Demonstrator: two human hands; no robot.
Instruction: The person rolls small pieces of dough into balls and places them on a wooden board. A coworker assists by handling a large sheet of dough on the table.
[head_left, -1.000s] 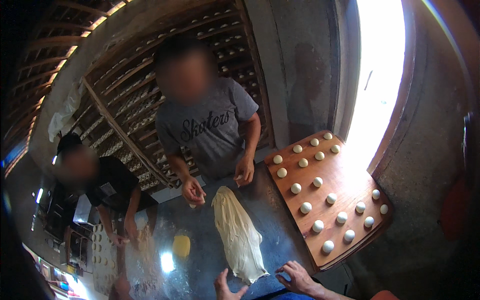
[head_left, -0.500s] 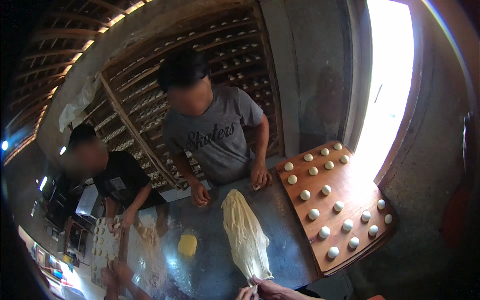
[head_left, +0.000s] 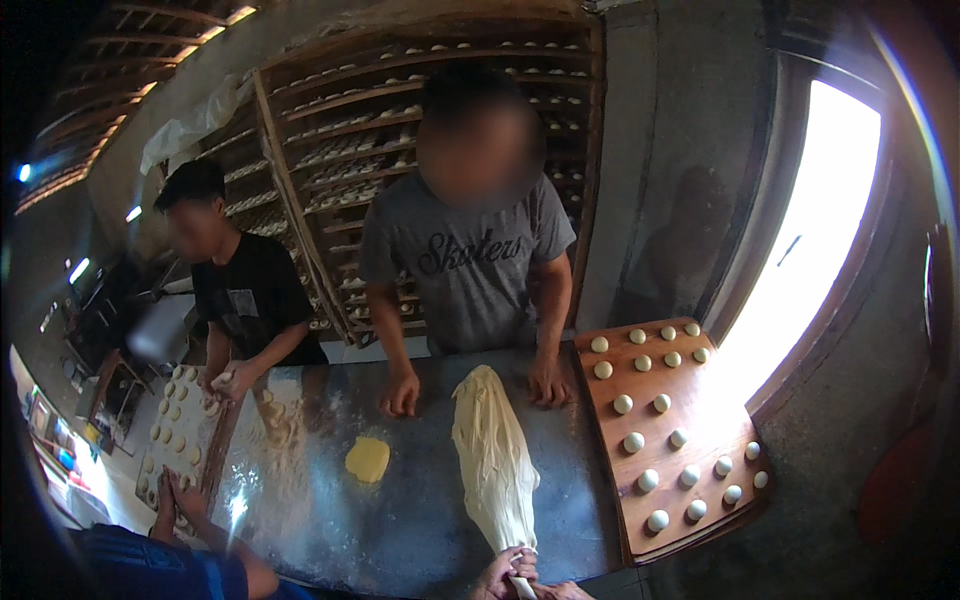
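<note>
From the head view, the dough (head_left: 490, 455) lies as a long pale heap on the dark table (head_left: 420, 525), its near end drawn into a narrow neck at the table's lower edge. The left hand (head_left: 504, 573) is clenched round that neck, with a tail of dough showing below the fingers. The right hand (head_left: 563, 591) is just beside it, mostly cut off by the frame, so I cannot tell whether it grips anything. The step in hand looks like squeezing the dough's near end into a neck; the next move seems to call for a firm left grip and the right hand close by the tail. A yellow lump (head_left: 368, 459) lies to the left, a board (head_left: 690, 385) bearing balls (head_left: 658, 521) to the right, and a co-worker (head_left: 460, 290) stands opposite
</note>
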